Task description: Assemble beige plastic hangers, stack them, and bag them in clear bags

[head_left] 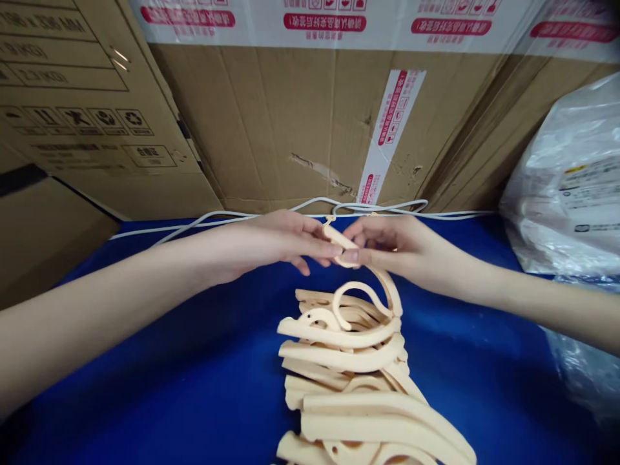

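A cream plastic folding hanger point(341, 237) is pinched between my two hands, just above the blue surface near the boxes. My left hand point(283, 239) grips it from the left with thumb and forefinger, the other fingers loosely bent. From the right, my right hand point(394, 245) holds it with its thumb on the lower part; some of its fingers are hidden behind. A small hook-like end sticks up at the top of the held hanger. Below my hands lies a row of similar folded hangers point(343, 356), stacked against each other, with one curved hook point(361, 287) standing out.
Behind my hands stands a large cardboard box point(271, 123) with red-and-white tape. Another printed box point(72, 97) is at the left. A white cable point(217, 215) runs along the boxes' base on the blue surface point(194, 361). Plastic-wrapped packages point(571, 181) sit at the right.
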`<state>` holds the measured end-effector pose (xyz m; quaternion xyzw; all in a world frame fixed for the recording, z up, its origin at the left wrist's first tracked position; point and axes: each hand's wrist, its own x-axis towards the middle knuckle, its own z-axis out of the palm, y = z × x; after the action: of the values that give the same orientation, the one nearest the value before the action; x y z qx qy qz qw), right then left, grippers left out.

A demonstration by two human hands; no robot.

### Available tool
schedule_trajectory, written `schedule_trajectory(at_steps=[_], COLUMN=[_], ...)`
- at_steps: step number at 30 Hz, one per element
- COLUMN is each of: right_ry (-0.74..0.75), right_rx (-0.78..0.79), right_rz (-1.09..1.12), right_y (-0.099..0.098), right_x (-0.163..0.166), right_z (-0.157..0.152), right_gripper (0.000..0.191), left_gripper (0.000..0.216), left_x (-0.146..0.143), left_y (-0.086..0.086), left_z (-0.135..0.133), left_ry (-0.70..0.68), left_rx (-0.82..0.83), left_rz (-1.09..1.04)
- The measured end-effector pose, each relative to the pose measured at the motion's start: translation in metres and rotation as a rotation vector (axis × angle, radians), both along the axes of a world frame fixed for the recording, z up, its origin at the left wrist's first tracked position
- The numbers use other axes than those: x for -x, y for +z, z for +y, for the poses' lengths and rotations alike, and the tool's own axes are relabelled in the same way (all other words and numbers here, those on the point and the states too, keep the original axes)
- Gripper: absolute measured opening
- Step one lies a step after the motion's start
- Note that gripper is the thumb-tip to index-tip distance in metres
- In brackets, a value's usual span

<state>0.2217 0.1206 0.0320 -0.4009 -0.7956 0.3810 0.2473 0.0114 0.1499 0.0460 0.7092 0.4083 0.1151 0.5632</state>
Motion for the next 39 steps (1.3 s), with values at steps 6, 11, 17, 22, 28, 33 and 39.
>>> schedule_trajectory(at_steps=[6,11,17,22,28,33,39], right_ry=[-0.11,-0.247,-0.195,-0.321,-0.576,-0.577,-0.402], right_rx=[-0.093,-0.639,-0.263,0.201,0.129,-0.058,-0.565], right_rz=[0.039,-0.419,-0.157,0.301,0.624,0.691,0.04], right_y=[0.014,0.027,0.037,0.041,0.041,0.036,0.024], right_x=[-0.006,-0.007,-0.005,-0.013,-0.009,-0.019,-0.041], right_z=[0.022,0.031,0.047,0.052,0.042,0.042,0.035], right_gripper=[0.031,0.027,0.023,0.02,0.017,0.017,0.019], left_gripper=[0.018,0.033,0.031,0.034,0.049,0.036,0.03], left_x=[-0.012,-0.019,-0.008,0.032,0.016,-0.013,-0.013], left_y=[0.006,0.022,0.009,-0.025,-0.018,-0.001,0.007], left_z=[0.004,0.006,0.013,0.054,0.032,-0.001,0.0], left_ry=[0.268,0.34,0.311,0.172,0.339,0.18,0.314], left_rx=[-0.121,-0.52,-0.974,-0.7,-0.673,0.057,0.09], left_rz=[-0.159,-0.005,0.308,0.655,0.272,-0.266,-0.329])
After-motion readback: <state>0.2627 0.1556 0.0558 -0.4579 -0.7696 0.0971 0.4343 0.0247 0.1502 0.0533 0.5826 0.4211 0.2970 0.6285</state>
